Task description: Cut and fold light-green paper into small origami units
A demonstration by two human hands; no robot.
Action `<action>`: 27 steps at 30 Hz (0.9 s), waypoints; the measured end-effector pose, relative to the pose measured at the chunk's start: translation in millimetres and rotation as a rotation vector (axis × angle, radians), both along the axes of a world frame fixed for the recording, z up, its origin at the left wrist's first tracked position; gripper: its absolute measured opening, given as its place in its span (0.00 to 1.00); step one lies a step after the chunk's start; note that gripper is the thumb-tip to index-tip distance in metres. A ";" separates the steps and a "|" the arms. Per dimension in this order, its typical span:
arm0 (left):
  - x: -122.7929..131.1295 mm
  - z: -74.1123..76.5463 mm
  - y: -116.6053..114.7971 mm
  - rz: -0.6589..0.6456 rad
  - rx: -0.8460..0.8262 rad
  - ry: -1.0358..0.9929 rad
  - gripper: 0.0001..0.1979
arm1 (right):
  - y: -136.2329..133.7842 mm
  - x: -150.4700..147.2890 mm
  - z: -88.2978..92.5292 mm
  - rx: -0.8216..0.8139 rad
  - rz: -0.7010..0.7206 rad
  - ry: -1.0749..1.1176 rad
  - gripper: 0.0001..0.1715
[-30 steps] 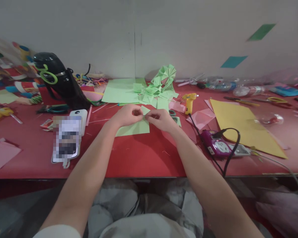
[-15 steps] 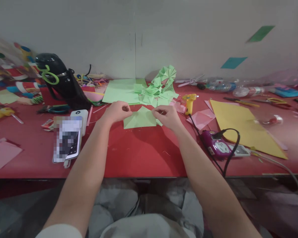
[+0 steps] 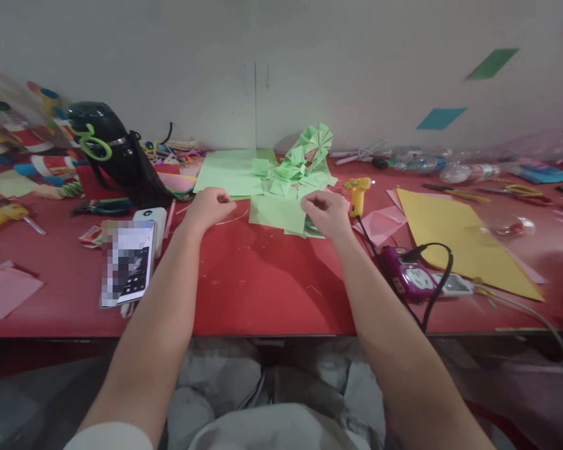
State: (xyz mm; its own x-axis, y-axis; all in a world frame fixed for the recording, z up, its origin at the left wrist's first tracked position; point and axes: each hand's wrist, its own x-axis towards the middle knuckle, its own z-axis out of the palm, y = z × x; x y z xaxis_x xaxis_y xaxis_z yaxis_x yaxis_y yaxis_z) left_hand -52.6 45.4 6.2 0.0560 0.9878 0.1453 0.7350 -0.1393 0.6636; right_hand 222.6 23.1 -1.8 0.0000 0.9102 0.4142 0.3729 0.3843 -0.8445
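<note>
My left hand [image 3: 210, 210] is over the red table, apart from the green paper, its thumb and fingers curled together. Whatever may be in that pinch is hidden, though a thin pale strand [image 3: 234, 219] shows just below the fingertips. At the right edge of a light green square of paper [image 3: 276, 212], my right hand [image 3: 327, 214] is closed with its fingertips on the sheet. More green pieces [image 3: 315, 229] lie partly under that sheet and hand. Behind stands a model of folded green paper [image 3: 304, 156].
A yellow glue gun [image 3: 358, 192] stands right of my right hand, its cord running to a purple power socket [image 3: 410, 275]. Further right lies yellow paper [image 3: 460, 237]. On the left are a phone [image 3: 131, 269] and a black bottle [image 3: 117, 150]; large green sheets [image 3: 228, 170] lie behind.
My left hand has let go of the green paper and drawn back left. The paper has shifted right and turned with my right hand, which has moved slightly right.
</note>
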 end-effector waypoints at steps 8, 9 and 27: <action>36.2 8.7 -13.7 -0.217 0.161 -0.099 0.21 | -7.7 -7.0 -0.9 -0.058 0.190 0.002 0.10; 39.2 9.2 -15.4 -0.264 0.159 -0.082 0.19 | -8.2 -8.1 -1.6 -0.059 0.198 -0.003 0.11; 48.4 0.3 -14.6 -0.384 -0.133 -0.341 0.11 | 12.9 -5.9 -20.8 -0.139 0.116 0.263 0.21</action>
State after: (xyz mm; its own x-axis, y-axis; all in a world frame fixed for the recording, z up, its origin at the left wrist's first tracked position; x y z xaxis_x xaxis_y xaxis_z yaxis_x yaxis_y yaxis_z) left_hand -4.2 30.8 6.5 0.3886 0.9167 0.0931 0.3873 -0.2542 0.8862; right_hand 216.7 35.9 -22.6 -0.0163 0.9583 0.2854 0.0950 0.2856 -0.9536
